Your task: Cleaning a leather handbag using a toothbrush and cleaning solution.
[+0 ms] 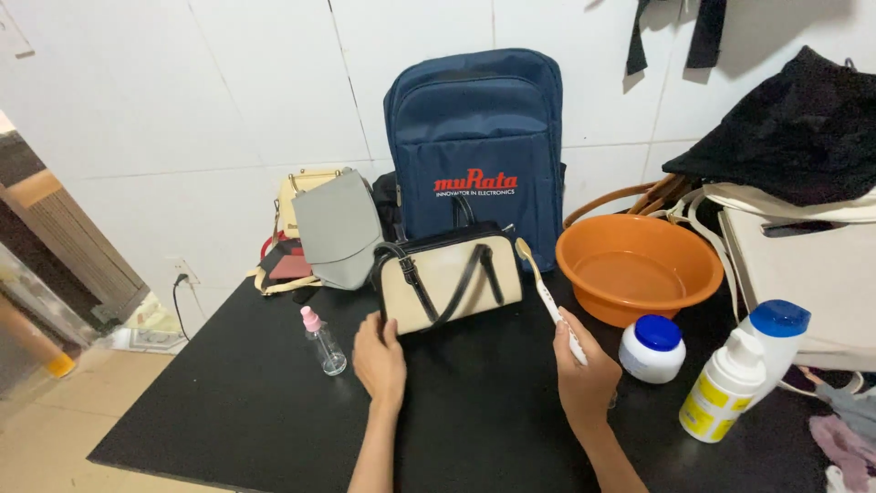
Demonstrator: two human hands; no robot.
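Left hand rests flat against a cream handbag, steadying it on the worktop; right hand grips a toothbrush, bristles raised beside it.

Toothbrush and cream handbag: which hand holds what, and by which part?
Right hand grips the toothbrush by its lower handle, bristles up. Left hand rests against the cream handbag at its lower left corner.

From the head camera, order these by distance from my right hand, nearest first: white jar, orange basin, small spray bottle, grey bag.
1. White jar, just right of the right hand.
2. Orange basin, behind the jar.
3. Small spray bottle, far left, beyond the left hand.
4. Grey bag, back left by the wall.
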